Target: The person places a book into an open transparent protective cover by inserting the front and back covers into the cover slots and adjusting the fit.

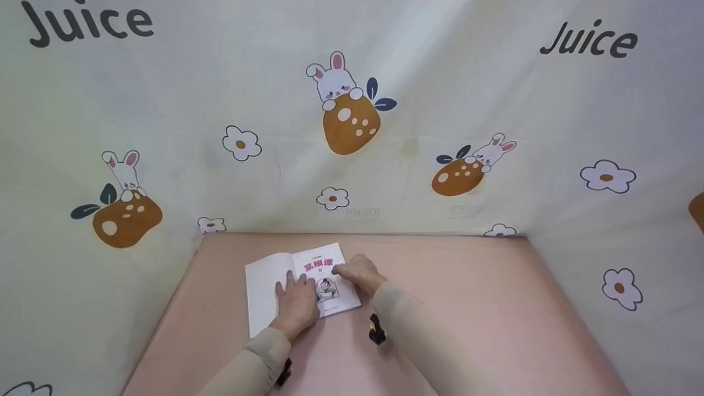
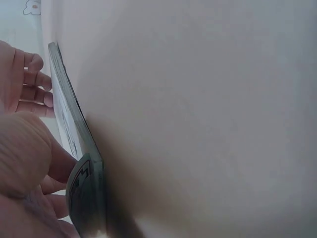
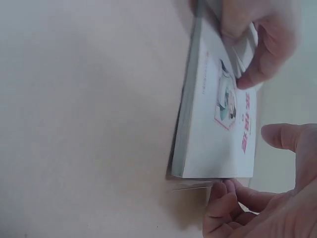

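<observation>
Book (image 1: 300, 262) lies open on pink worktop (image 1: 473, 308), left of its middle. Right page titled 菜根谭 in red, cartoon figure printed below; smaller lines illegible. Print faces the person upright; pages' long axis runs away from the person, far end leaning slightly left. Left hand (image 1: 297, 302): across the gutter, fingers straight, apart. Right hand (image 1: 360, 272): at right edge, thumb off the page; cannot tell whether fingers grip. Wall cloth (image 1: 275, 88) behind reads "Juice" twice.

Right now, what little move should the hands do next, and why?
Maybe the right hand could lift the picture page by its outer edge, because that hand is at that side while the left hand rests on the open book.
</observation>
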A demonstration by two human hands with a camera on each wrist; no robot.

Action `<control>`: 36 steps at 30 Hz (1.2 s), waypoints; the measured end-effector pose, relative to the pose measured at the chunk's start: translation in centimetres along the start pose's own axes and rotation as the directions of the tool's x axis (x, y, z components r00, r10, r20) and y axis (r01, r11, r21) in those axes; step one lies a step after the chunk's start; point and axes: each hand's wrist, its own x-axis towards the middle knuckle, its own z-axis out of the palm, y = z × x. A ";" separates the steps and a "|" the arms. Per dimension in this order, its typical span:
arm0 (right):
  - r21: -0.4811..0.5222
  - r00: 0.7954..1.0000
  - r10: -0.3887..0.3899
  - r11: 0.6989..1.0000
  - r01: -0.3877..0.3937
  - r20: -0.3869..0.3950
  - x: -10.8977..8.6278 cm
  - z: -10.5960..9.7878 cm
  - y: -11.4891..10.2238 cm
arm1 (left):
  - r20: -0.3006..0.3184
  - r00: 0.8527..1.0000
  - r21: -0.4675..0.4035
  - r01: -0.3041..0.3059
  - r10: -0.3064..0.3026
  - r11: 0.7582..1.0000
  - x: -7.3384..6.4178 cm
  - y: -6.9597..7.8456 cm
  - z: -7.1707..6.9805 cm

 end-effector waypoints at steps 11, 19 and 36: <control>0.389 0.995 0.044 0.918 -0.076 0.090 0.4 -0.7 -0.6 | -0.085 0.996 -0.148 0.027 -0.040 0.989 0.6 0.7 -1.0; 0.401 0.998 -0.016 0.916 -0.007 0.054 -0.9 -1.0 -2.8 | -0.010 0.991 -0.473 0.110 -0.130 0.874 1.5 2.0 -3.4; 0.486 0.965 -0.132 0.874 0.006 0.226 -2.1 -0.8 -2.9 | 0.152 0.975 -0.757 0.221 -0.163 0.615 1.6 0.2 -5.4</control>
